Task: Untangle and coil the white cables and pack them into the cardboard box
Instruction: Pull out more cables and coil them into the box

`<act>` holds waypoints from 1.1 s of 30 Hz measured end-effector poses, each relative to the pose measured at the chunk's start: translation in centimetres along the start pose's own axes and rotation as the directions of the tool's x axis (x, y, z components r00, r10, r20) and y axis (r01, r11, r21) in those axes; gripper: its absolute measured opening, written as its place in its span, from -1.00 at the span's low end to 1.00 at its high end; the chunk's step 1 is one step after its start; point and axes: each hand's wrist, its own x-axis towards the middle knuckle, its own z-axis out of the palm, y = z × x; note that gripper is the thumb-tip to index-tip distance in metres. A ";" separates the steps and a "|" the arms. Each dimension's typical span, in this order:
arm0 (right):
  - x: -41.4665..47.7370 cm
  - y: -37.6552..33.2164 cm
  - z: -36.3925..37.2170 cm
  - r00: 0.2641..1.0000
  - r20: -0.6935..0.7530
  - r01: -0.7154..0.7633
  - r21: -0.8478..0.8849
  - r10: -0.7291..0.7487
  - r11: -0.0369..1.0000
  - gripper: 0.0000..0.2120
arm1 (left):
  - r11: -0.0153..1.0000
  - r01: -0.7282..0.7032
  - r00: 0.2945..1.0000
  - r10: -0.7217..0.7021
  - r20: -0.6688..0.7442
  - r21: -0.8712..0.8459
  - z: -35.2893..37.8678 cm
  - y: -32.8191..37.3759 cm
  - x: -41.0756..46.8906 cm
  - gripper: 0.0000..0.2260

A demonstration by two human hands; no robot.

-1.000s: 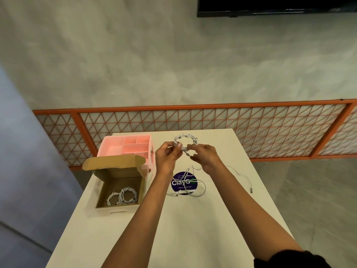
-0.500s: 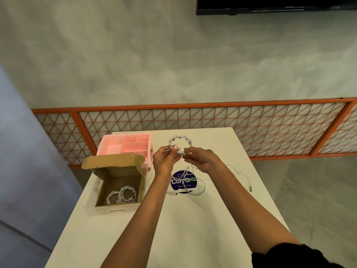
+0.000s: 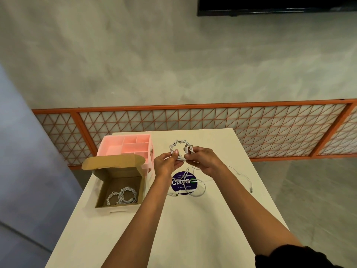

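I see both arms reach out over the counter (image 3: 193, 219). My left hand (image 3: 166, 163) and right hand (image 3: 205, 160) pinch a white coil (image 3: 178, 148) between them, held up in the air. The box (image 3: 117, 188) sits open to the left with two coils (image 3: 121, 196) inside.

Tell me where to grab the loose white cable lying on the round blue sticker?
Pinch the loose cable at its big open loop, coming straight down from above. It lies flat on the table, and that loop curves clear of the blue sticker, so fingers fit under it. Both hands are busy with the coil.
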 end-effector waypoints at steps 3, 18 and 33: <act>0.2 0.4 -0.4 0.998 0.063 -0.007 0.080 0.002 0.997 -0.73 | 0.999 0.035 0.999 -0.034 0.029 -0.034 -0.1 0.5 0.1 -0.79; -0.2 1.6 -0.8 0.962 0.268 -0.107 0.529 -0.046 0.842 -0.81 | 0.955 0.186 0.961 -0.128 0.246 -0.232 0.2 1.6 -0.7 -0.89; -0.4 1.7 1.0 0.996 -0.055 -0.036 0.471 0.070 0.881 -0.72 | 0.980 0.077 0.958 -0.023 0.284 -0.183 0.9 -0.4 -1.2 -0.84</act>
